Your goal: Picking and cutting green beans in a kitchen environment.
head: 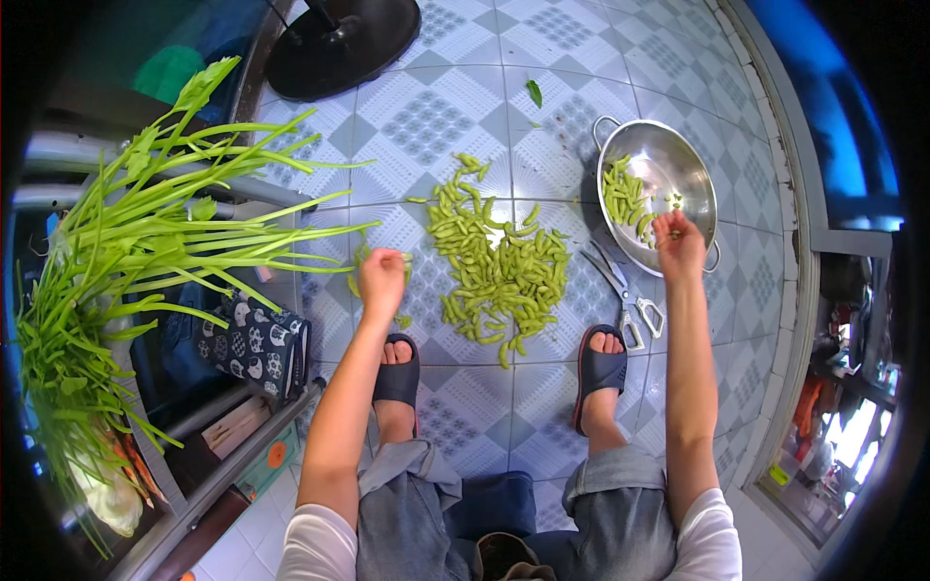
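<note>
A loose heap of green soybean pods (508, 279) lies on the tiled floor between my feet. To its left, my left hand (383, 282) is curled by the tips of celery stalks (247, 231). A blurred green piece shows at its fingertips; whether it is held is unclear. My right hand (681, 245) is over the near side of a two-handled stainless steel basin (694, 174), fingers bent, a small green bean beside them. Inside the basin are more pods (623, 192) and a few loose beans. Kitchen scissors (626, 296) lie with blades parted near the basin.
Dark slippers (397, 367) are on my feet. A round black stand base (341, 51) stands at the upper left. Along the left is a metal-framed rack (218, 501) with a patterned cloth item (258, 341). A leaf (534, 93) lies on the far tiles. A door frame (792, 181) runs along the right.
</note>
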Motion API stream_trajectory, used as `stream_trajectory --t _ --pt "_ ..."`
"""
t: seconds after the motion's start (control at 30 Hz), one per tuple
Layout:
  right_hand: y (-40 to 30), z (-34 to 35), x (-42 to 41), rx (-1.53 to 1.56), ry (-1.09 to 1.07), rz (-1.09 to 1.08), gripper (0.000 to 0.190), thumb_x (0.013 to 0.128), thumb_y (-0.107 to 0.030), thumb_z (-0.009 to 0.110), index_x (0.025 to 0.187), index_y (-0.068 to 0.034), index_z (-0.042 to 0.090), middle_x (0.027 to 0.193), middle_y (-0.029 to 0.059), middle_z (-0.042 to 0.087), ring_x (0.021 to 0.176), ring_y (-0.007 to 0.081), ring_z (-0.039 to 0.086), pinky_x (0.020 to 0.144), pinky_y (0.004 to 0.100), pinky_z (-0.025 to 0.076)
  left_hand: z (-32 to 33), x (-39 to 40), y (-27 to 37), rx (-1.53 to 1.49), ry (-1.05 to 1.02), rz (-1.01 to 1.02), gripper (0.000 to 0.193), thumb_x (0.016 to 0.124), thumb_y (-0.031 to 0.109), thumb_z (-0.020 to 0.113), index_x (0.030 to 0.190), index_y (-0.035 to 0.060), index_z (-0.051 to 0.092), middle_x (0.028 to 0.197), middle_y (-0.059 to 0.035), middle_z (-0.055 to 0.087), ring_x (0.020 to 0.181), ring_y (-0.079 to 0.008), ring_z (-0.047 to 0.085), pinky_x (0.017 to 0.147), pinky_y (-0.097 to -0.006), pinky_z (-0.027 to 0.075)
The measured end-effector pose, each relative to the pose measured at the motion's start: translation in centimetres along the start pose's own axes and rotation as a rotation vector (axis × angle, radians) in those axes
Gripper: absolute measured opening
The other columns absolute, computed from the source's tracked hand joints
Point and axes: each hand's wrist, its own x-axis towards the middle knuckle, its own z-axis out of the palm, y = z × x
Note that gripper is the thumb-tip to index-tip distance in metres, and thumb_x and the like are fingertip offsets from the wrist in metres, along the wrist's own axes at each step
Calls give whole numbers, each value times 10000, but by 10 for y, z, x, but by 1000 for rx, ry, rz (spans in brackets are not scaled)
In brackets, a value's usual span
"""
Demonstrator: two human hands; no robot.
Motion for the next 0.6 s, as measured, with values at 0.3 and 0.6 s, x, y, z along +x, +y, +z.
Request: stream_trajectory --t 0.3,0.6 --pt "6 -37 30 -550 219 -298 383 776 -193 529 1123 -41 476 1142 55 474 991 197 452 916 383 278 -11 9 -5 271 194 131 96 670 86 582 757 77 620 799 -99 571 818 -283 525 717 -371 412" --pt "51 -17 -34 -829 6 -463 266 753 -66 522 1014 -14 528 896 55 530 806 115 470 739 236 363 36 -4 34 309 -116 578 161 662 16 581 805 83 609 828 -68 513 828 -254 471 721 -346 414"
